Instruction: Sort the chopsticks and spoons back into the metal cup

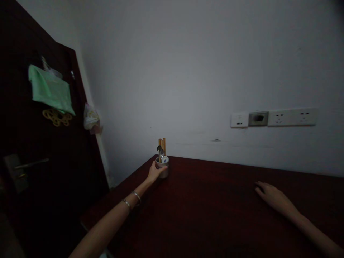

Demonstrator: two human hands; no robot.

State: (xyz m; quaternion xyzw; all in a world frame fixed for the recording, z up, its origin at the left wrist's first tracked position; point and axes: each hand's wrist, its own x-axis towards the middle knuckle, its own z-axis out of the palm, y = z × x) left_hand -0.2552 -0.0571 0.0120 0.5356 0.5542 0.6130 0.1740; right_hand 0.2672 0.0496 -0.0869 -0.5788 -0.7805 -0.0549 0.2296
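My left hand (155, 172) is closed around a grey utensil holder (163, 173) near the far left corner of the table. Its thumb lies across the front of the cup, and the other fingers are mostly hidden behind it. Wooden chopsticks (164, 145) stand upright in the holder, together with metal spoons (159, 148) and a white spoon with a blue mark (165, 159). My right hand (270, 193) rests palm down on the table at the right, fingers stretched out, holding nothing.
The dark red table (215, 208) meets a pale wall (188, 79) at its far edge. Sockets (279, 118) are set in the wall at right. At left stands a dark door (40, 150) with a handle (30, 164), a hanging green cloth (51, 89) and a plastic bag (90, 117) beside it.
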